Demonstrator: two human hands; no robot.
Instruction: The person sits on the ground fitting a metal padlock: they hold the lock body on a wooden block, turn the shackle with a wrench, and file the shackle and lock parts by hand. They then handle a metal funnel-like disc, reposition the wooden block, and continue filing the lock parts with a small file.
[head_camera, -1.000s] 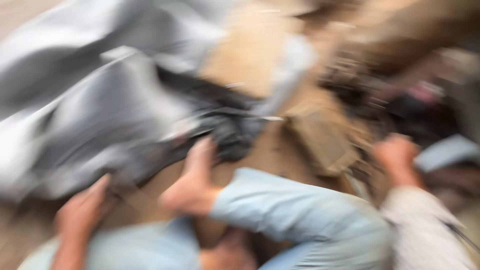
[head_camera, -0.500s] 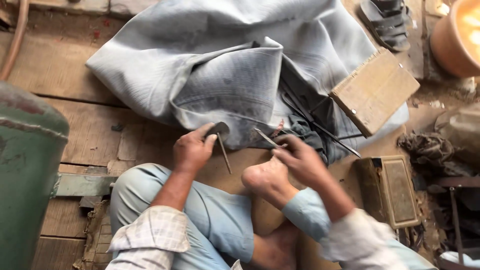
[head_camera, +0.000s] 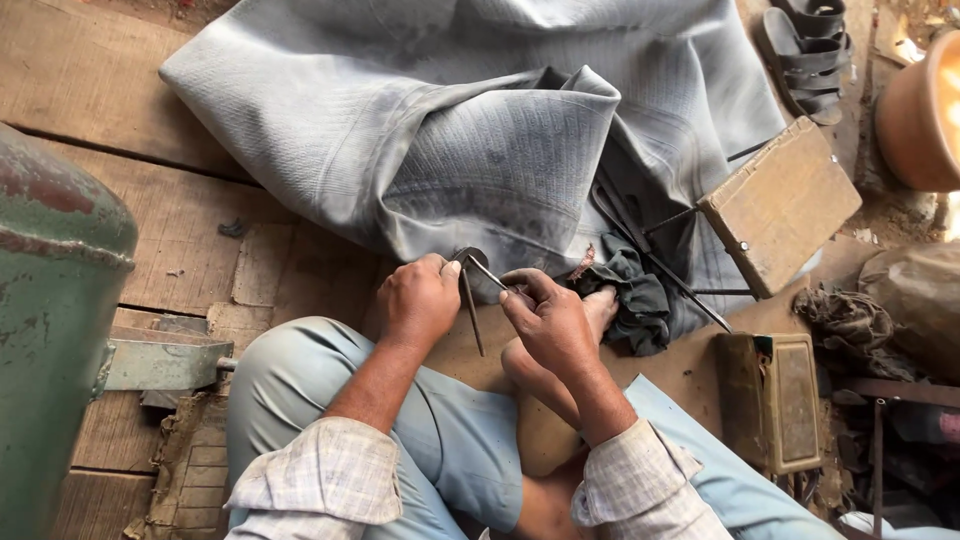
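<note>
no pkgs, labels, signs or screens in view.

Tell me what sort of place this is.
Probably a small floor-level repair workshop. The person sits on bare wooden planks, both hands working a metal divider-like tool against a big grey rubber sheet. A worn wooden box, a rusty green metal drum and rags lie around.
</note>
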